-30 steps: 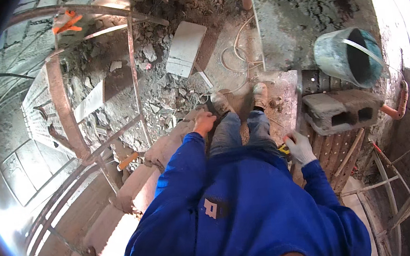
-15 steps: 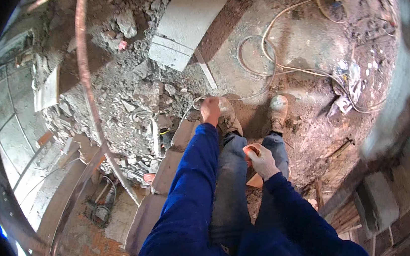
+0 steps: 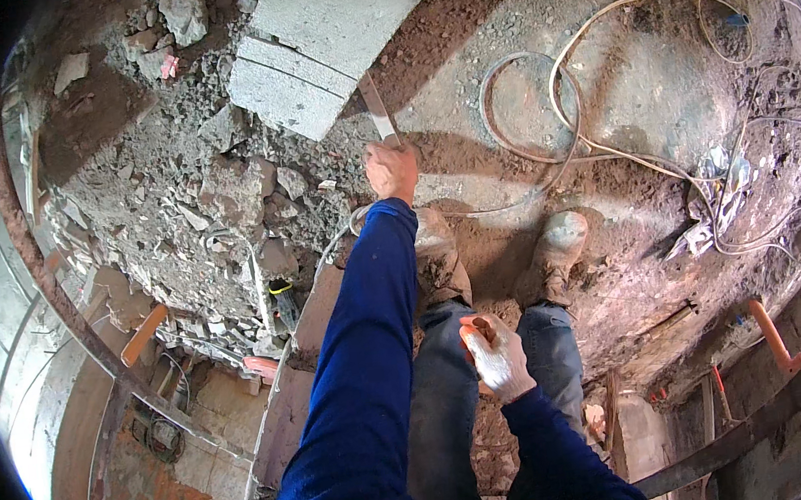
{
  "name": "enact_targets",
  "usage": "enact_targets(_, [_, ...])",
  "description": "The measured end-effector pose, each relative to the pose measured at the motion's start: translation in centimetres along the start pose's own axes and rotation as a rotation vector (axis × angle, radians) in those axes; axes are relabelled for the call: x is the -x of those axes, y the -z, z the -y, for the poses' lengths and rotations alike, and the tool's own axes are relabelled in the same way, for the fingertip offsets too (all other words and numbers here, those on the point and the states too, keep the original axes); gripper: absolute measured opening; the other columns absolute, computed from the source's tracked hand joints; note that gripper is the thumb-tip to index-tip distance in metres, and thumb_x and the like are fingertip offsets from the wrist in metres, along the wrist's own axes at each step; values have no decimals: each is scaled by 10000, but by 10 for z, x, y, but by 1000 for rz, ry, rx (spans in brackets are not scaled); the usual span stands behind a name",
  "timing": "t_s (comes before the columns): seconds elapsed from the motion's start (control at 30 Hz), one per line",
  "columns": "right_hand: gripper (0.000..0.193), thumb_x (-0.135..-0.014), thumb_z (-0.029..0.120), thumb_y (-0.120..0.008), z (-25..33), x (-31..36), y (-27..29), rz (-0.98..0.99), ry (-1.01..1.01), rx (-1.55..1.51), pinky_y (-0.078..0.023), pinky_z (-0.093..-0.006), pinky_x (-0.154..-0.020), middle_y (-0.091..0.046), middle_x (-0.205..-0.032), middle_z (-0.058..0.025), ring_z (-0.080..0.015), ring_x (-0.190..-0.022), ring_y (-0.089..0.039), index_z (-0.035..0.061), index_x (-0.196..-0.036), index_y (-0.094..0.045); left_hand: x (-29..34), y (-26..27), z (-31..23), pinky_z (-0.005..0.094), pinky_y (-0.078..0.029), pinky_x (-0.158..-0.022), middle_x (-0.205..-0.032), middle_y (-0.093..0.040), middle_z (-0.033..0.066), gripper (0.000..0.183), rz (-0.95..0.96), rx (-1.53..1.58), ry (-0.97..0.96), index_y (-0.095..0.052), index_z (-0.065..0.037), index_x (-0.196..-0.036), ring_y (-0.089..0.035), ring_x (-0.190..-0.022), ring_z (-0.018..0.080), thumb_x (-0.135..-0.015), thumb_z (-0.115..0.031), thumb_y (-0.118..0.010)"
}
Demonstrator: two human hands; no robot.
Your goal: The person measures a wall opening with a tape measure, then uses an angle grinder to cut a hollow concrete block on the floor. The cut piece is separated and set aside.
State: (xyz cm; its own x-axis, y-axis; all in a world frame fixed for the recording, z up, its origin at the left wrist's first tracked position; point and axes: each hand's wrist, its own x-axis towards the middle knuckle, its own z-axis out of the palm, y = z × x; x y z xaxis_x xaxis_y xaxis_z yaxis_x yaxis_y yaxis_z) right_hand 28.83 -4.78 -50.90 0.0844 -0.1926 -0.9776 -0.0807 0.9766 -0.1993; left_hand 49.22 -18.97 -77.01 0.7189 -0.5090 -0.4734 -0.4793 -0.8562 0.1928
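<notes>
My bare left hand (image 3: 392,170) reaches forward, its fingers closed at the near end of a thin, flat pale strip (image 3: 375,106). The strip's far end meets the edge of a large grey-white slab (image 3: 304,77) lying on rubble. My right hand (image 3: 497,357), in a whitish glove, is held curled above my legs. Orange shows at its fingertips and palm side; whether that is glove coating or a held thing I cannot tell. My dusty shoes (image 3: 557,251) stand on the dirt below.
Coiled pale hose (image 3: 554,87) lies ahead to the right, beside crumpled plastic (image 3: 699,209). Broken rubble (image 3: 238,189) spreads at left, bordered by a concrete ledge (image 3: 314,313). A long curved pole (image 3: 48,287) crosses the left side. A tool with a wooden handle (image 3: 144,335) lies there.
My left hand has moved forward from beside my shoe to the near end of the strip. My right hand stays curled over my legs. The view has shifted.
</notes>
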Motion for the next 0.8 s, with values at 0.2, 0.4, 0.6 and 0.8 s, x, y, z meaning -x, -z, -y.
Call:
enact_targets(0.2, [228, -943, 136, -689, 7, 1, 1, 16, 29, 12, -484, -223, -663, -693, -894, -41, -61, -753, -601, 3, -1126, -660, 13, 6, -10, 514, -525, -836, -1042, -592, 274, 475, -66, -33, 11, -495, 26, -1058, -635, -938, 442, -761, -254, -738])
enact_targets(0.4, [247, -928, 149, -706, 5, -3, 9, -18, 51, 89, -476, -222, -621, -699, -842, -37, -53, -699, -592, 9, -1126, -660, 8, 7, -25, 525, -530, -853, -1085, -581, 262, 612, 5, -144, 127, -406, -21, -1187, -644, -969, 432, -752, -271, -758])
enact_targets(0.6, [248, -930, 174, -703, 7, -2, 9, 14, 82, 7, -466, -230, -590, -693, -810, -38, -51, -670, -578, 25, -1124, -665, 4, 5, -23, 535, -524, -868, -1062, -609, 268, 600, 0, -104, 131, -429, -24, -1174, -645, -975, 448, -729, -255, -759])
enact_targets(0.8, [266, -918, 204, -715, 13, -5, 11, -21, 140, 166, -481, -249, -603, -686, -792, -73, -81, -664, -594, 36, -1119, -666, -2, 11, -7, 487, -521, -836, -936, -681, 237, 409, 74, 48, 65, -590, 17, -964, -666, -917, 414, -699, -256, -741])
